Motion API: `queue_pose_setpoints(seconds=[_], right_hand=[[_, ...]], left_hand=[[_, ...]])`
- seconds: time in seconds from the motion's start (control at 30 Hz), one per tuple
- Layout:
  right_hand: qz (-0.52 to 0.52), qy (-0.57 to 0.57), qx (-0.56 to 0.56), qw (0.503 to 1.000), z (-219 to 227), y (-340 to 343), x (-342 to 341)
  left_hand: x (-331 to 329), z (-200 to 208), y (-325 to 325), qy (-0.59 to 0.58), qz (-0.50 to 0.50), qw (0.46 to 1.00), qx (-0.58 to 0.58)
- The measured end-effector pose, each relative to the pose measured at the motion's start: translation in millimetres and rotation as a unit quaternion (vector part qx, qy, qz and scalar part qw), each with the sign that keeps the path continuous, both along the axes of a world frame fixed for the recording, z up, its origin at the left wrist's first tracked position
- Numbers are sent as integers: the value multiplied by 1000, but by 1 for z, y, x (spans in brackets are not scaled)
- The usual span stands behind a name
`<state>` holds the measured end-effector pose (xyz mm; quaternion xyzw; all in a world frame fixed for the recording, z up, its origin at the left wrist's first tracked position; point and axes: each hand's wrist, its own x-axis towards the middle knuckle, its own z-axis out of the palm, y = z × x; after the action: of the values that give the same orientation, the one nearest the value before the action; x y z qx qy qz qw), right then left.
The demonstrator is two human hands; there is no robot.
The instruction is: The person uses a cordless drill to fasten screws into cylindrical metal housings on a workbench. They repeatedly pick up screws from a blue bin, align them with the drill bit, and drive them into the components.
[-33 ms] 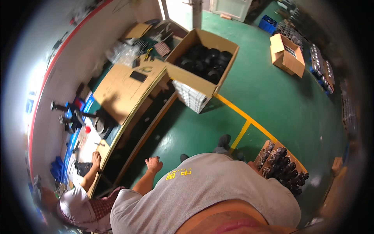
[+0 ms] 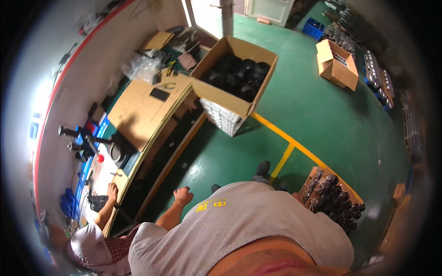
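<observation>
Now my left hand is hanging out in front of my grey shirt. Its fingers are curling in a little and gripping nothing. My right hand is not showing, so I cannot tell what it is doing.

My hand is floating over the smooth green floor, near the long bench on my left but not touching it. A flat brown cardboard sheet is lying on the bench, with a small black rectangle on top. A little red ball is sitting farther along by some black metal bits.

Another person in a white cap is sitting at the bench, and their hand is resting on its top.

A big open cardboard box is standing ahead of me, full of round shiny black parts. It is sitting on a white ribbed crate. A yellow line is running across the floor beside it.

By my right foot, a wooden tray is holding more black round parts in rows. Far off, a smaller open cardboard box is lying on the floor, and a blue crate is sitting near the door.
</observation>
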<state>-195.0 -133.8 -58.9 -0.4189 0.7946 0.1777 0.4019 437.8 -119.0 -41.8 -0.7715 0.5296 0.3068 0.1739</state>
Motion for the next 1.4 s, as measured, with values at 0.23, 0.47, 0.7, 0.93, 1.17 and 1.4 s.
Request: queue_pose_setpoints(seconds=[0.23,0.47,0.7,0.93,1.17,1.4], right_hand=[[-65,-15,-27,997,13,-35,-154],[-58,-12,-68,996,15,-153,-292],[14,-48,-106,993,25,-327,-304],[112,-81,-119,983,41,-496,-269],[186,-88,-125,970,56,-628,-252],[236,-106,-123,958,49,-711,-263]], left_hand=[[-165,-34,-123,183,-74,980,-7],[-276,4,-240,261,-10,954,-150],[-277,-18,-182,173,112,974,-97],[-311,-57,-140,112,216,968,54],[-369,-56,-247,169,314,932,-62],[-421,-31,-318,164,397,892,-139]])
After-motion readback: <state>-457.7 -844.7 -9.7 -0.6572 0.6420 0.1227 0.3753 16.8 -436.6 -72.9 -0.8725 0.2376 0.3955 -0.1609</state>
